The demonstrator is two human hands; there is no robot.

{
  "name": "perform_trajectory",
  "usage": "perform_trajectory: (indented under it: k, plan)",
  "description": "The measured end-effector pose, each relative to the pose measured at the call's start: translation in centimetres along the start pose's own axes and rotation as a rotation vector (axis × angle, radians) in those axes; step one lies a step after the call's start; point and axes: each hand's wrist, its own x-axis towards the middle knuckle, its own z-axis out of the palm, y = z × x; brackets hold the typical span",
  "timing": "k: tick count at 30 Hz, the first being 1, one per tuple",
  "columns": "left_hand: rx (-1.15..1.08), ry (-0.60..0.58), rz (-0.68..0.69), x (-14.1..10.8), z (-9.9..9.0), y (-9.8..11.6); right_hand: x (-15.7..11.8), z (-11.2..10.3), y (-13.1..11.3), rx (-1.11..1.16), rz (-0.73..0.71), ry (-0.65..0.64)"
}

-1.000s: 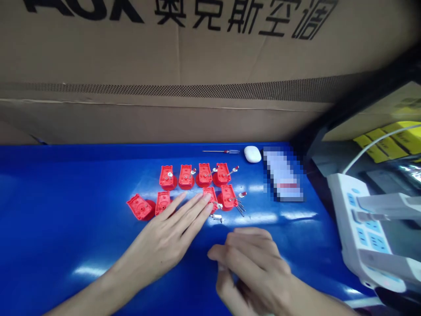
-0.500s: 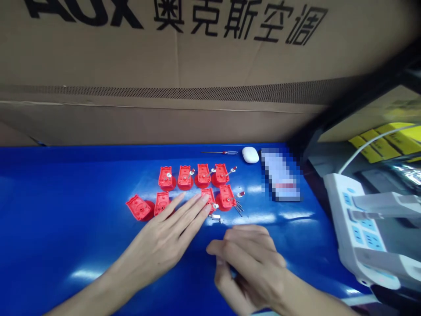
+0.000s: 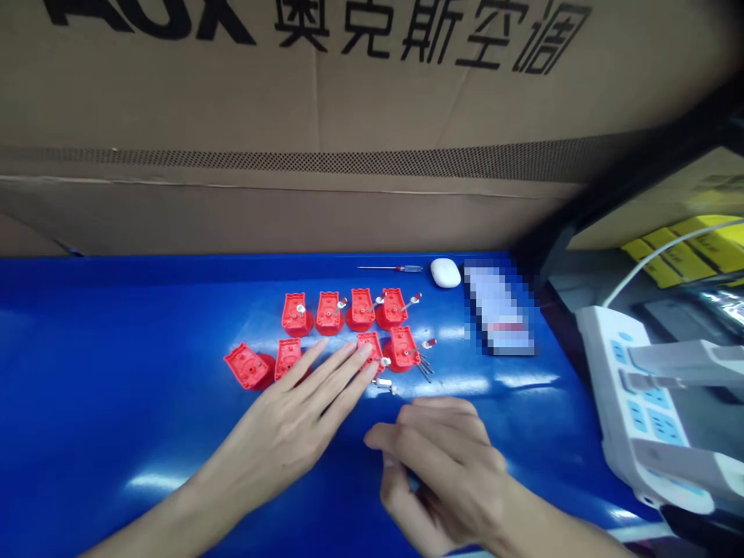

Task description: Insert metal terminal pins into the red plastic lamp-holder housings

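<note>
My left hand is stretched out flat, palm down, with its fingertips over the front row of red plastic housings and partly hiding some of them. My right hand is curled beside it over the blue table; its fingers are bent inward and whatever they may hold is hidden. In the back row, a red housing stands at the left end. A tilted red housing lies at the front left. Small white-tipped metal parts stick out of several housings. A small metal part lies near my left fingertips.
Behind the housings lie a thin screwdriver, a white rounded case and a pixelated flat object. A power strip with plugs is at the right of the blue table. A cardboard box stands behind.
The housings and other table items appear shifted very slightly right in the view. Both hands hold nearly the same pose and place.
</note>
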Motion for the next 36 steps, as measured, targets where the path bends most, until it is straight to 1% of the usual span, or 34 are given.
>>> perform_trajectory:
  k: [3,11,19,20,22,24,26,28,30,32,34,36]
  plan:
    - [-0.012,0.005,-0.005,0.1,0.1,0.1,0.1,-0.2,0.0,-0.021,0.003,-0.024]
    - [-0.017,0.036,-0.036,0.4,0.2,0.4,0.2,-0.1,-0.1,-0.007,-0.001,-0.011]
    - [-0.023,0.008,-0.080,0.5,-0.1,0.6,0.2,-0.3,-0.1,-0.010,-0.005,-0.020]
    - [-0.031,0.021,-0.083,0.5,-0.3,0.6,0.2,-0.4,-0.1,-0.015,-0.006,-0.030]
    - [-0.039,0.090,-0.091,0.5,-0.7,0.4,0.2,-0.4,-0.1,-0.024,-0.004,-0.034]
    - [-0.039,0.199,-0.140,0.3,-1.2,0.1,0.2,-0.4,0.0,-0.033,-0.008,-0.022]
    - [-0.033,0.303,-0.257,-0.1,-1.6,-0.2,0.2,-0.4,0.1,-0.038,-0.006,-0.013]
    - [-0.018,0.355,-0.382,-0.4,-1.8,-0.5,0.2,-0.3,0.2,-0.034,0.004,0.002]
    - [0.006,0.362,-0.466,-0.6,-1.9,-0.7,0.2,-0.1,0.2,-0.024,0.013,0.008]
    - [0.030,0.341,-0.510,-0.7,-1.7,-0.7,0.2,0.0,0.1,-0.019,0.019,0.024]
    - [0.039,0.315,-0.531,-0.6,-1.4,-0.6,0.1,-0.1,0.0,-0.014,0.022,0.033]
    - [0.033,0.297,-0.532,-0.5,-1.1,-0.3,0.0,-0.7,0.1,-0.005,0.020,0.078]
